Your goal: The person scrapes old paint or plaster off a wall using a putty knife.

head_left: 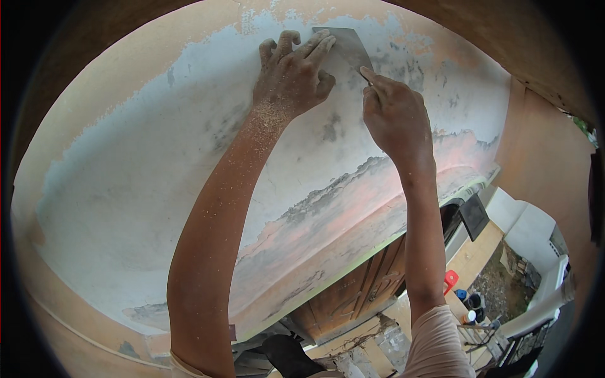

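Observation:
Both my arms reach up to a wall [157, 170] whose paint is partly stripped, leaving a pale bluish-white patch with dark stains. My right hand [396, 116] is closed round the handle of a scraper, its index finger stretched toward the blade. The wide grey blade of the scraper [350, 47] lies against the wall near the top of the patch. My left hand [291, 75] has its fingers apart, some of them bent. Two of its fingertips touch the blade's left corner. Pale dust and flakes cover my left wrist and fingers. The scraper's handle is mostly hidden in my right hand.
Peach paint [101, 88] borders the stripped patch. A ledge [315, 271] with flaking pink and grey paint runs below it, above a brown wooden door [353, 290]. Far below at the right are a red object [450, 281], several small containers and white walls [529, 223].

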